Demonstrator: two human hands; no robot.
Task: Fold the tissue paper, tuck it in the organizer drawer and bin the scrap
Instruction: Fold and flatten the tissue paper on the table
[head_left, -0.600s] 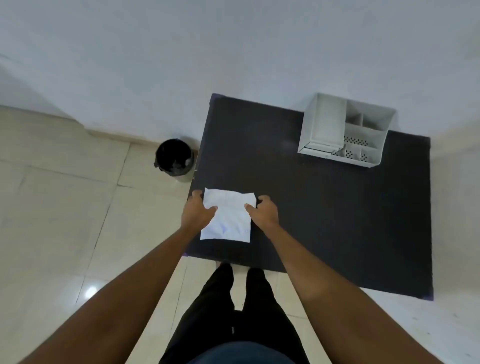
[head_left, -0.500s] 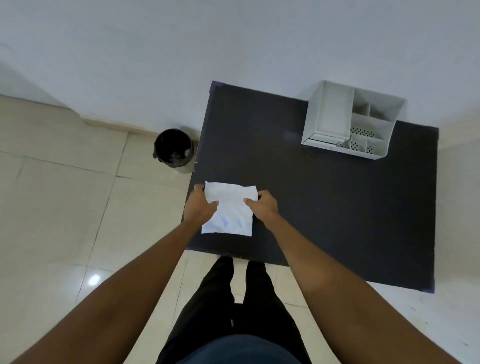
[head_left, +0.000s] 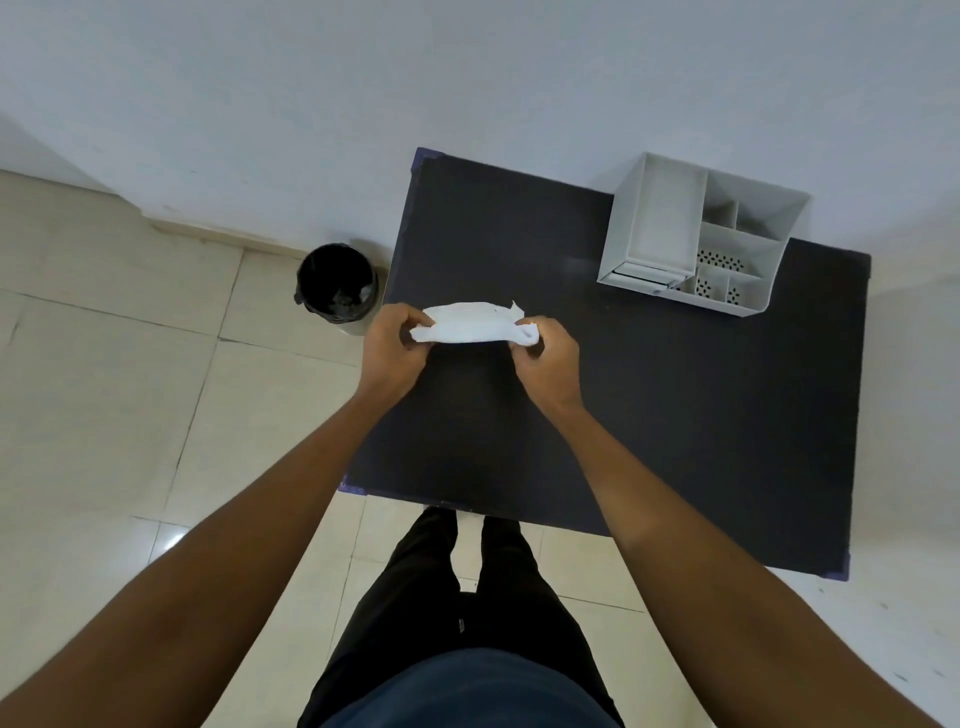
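tissue paper (head_left: 467, 326) hung above the dark table (head_left: 675, 415), pinched at each end by the left hand (head_left: 392, 345) and right hand (head_left: 545, 358). lining up both edges before creasing would probably keep the fold neat.

Your 2 hands hold the tissue paper (head_left: 470, 325) between them, above the table (head_left: 649, 415): the fingers of your left hand (head_left: 392, 348) pinch its left end, the fingers of your right hand (head_left: 548, 358) pinch its right end. The organizer (head_left: 698, 234) stands on the table, behind your right fingers and to their right, near the wall (head_left: 363, 93). The bin (head_left: 336, 288) stands on the floor (head_left: 104, 389), just to the left of your left fingers, beside the table's left edge.
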